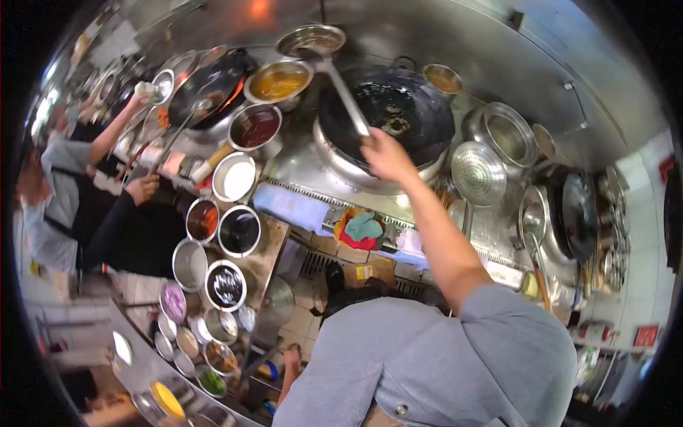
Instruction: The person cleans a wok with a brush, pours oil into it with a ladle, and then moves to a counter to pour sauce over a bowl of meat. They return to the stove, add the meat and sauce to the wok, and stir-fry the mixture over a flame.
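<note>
My right hand (387, 156) is closed round the handle of a ladle (346, 95), arm stretched forward over the stove. The ladle's head is at the near rim of a metal bowl (334, 35) at the back, left of the wok. Below the handle sits a large black wok (434, 117) with a little dark, shiny liquid in its bottom. Low at my side, near the counter with the small containers, hangs my left hand (292, 356); its fingers are mostly hidden.
Left of the wok stand a bowl of yellow oil (281, 82), a pot of dark red sauce (256, 128) and several seasoning pots (235, 176). A perforated strainer (479, 174) lies to the right. At left, a co-worker (78, 192) handles another wok (188, 96) over flames.
</note>
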The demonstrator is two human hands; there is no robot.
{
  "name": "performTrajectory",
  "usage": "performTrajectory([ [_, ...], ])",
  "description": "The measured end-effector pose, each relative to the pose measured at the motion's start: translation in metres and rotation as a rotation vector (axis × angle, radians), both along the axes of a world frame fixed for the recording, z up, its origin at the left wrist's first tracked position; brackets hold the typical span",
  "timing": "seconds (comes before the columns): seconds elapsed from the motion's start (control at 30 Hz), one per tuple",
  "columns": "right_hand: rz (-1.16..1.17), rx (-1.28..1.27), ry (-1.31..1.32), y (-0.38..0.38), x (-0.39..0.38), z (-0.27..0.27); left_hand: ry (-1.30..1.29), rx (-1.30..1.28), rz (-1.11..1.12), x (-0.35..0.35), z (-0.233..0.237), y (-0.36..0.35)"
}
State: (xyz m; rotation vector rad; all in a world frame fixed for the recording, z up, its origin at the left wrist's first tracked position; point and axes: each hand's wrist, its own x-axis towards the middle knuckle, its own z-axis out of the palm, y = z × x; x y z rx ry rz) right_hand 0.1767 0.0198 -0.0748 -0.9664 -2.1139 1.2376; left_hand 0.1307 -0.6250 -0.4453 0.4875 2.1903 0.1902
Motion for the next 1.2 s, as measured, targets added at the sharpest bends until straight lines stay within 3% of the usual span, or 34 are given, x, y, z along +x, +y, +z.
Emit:
performTrajectory([
  [0.03, -0.005, -0.123, 0.004, -0.017, 0.039, 0.026, 0.367, 0.192, -0.302, 0.038, 0.013, -0.013],
  [0.07, 0.052, 0.325, -0.106, 0.007, 0.074, 0.001, 0.102, 0.121, -0.136, 0.064, 0.005, -0.036],
  [0.1, 0.020, 0.094, -0.162, 0.008, 0.101, 0.022, -0.064, 0.087, 0.002, 0.090, 0.011, -0.041],
  [0.13, 0.065, -0.312, -0.125, 0.011, 0.125, 0.046, -0.150, 0.096, 0.083, 0.113, 0.018, -0.046],
  [0.2, -0.035, -0.642, 0.081, 0.019, 0.153, 0.063, -0.241, 0.170, 0.141, 0.149, 0.026, -0.042],
  [0.23, 0.025, -0.878, 0.346, 0.037, 0.168, 0.046, -0.271, 0.244, 0.132, 0.157, 0.027, -0.037],
  [0.27, 0.099, -1.145, 0.553, 0.052, 0.177, 0.018, -0.115, 0.109, -0.039, 0.161, 0.032, -0.027],
  [0.3, -0.016, -0.865, 0.388, 0.040, 0.174, 0.006, 0.338, 0.412, -0.363, 0.167, 0.022, -0.028],
  [0.33, -0.071, -0.514, 0.066, 0.034, 0.180, -0.018, -0.115, 0.168, 0.321, 0.168, 0.031, -0.002],
  [0.37, 0.142, 0.283, -0.416, 0.121, 0.210, -0.147, -0.094, 0.241, 0.442, 0.170, 0.061, 0.022],
  [0.4, 0.200, -0.183, -0.192, 0.066, 0.216, -0.084, -0.156, 0.157, 0.559, 0.164, 0.125, 0.055],
  [0.43, -0.041, -0.674, 0.122, 0.030, 0.223, -0.041, -0.006, 0.447, 0.649, 0.174, 0.114, 0.055],
  [0.47, -0.028, -0.677, 0.135, 0.043, 0.245, -0.055, 0.116, 0.491, 0.632, 0.175, 0.139, 0.067],
  [0.5, 0.184, -0.700, 0.235, 0.003, 0.254, -0.021, 0.320, 0.649, 0.497, 0.178, 0.122, 0.060],
  [0.53, 0.370, -0.552, 0.110, -0.010, 0.271, -0.018, 0.241, 0.636, 0.618, 0.184, 0.112, 0.060],
  [0.57, 0.855, -1.263, 0.317, 0.005, 0.277, -0.022, 0.125, 0.537, 0.726, 0.194, 0.138, 0.062],
  [0.63, 0.312, -0.800, -0.250, -0.028, 0.307, 0.017, 0.181, 0.540, 0.796, 0.224, 0.136, 0.045],
  [0.7, 0.395, -0.607, -0.500, -0.105, 0.291, 0.065, 0.231, 0.562, 0.823, 0.222, 0.139, 0.025],
  [0.8, 0.824, -0.586, -0.561, -0.151, 0.263, 0.041, 0.203, 0.685, 1.143, 0.268, 0.141, -0.018],
  [0.93, 1.600, -0.563, -0.531, -0.216, 0.202, -0.018, 0.269, 1.091, 1.716, 0.326, 0.172, -0.083],
  [0.97, 1.755, -0.727, -0.486, -0.239, 0.191, -0.031, 0.282, 1.150, 1.902, 0.343, 0.196, -0.103],
  [1.03, 1.414, -2.008, -0.634, -0.308, 0.196, -0.018, 0.456, 1.439, 2.214, 0.378, 0.211, -0.155],
  [1.07, 1.375, -2.214, -0.726, -0.335, 0.191, -0.017, 0.730, 1.667, 2.415, 0.395, 0.234, -0.170],
  [1.1, 1.321, -2.419, -0.791, -0.358, 0.186, -0.016, 1.028, 1.653, 2.545, 0.408, 0.247, -0.192],
  [1.13, 1.295, -2.452, -0.842, -0.378, 0.184, -0.013, 0.784, 1.551, 2.453, 0.443, 0.230, -0.240],
  [1.17, 1.267, -2.488, -0.864, -0.394, 0.181, -0.009, 1.125, 1.838, 2.510, 0.441, 0.230, -0.255],
  [1.2, 1.302, -2.484, -0.865, -0.411, 0.178, -0.003, 1.124, 1.926, 2.500, 0.450, 0.241, -0.266],
])
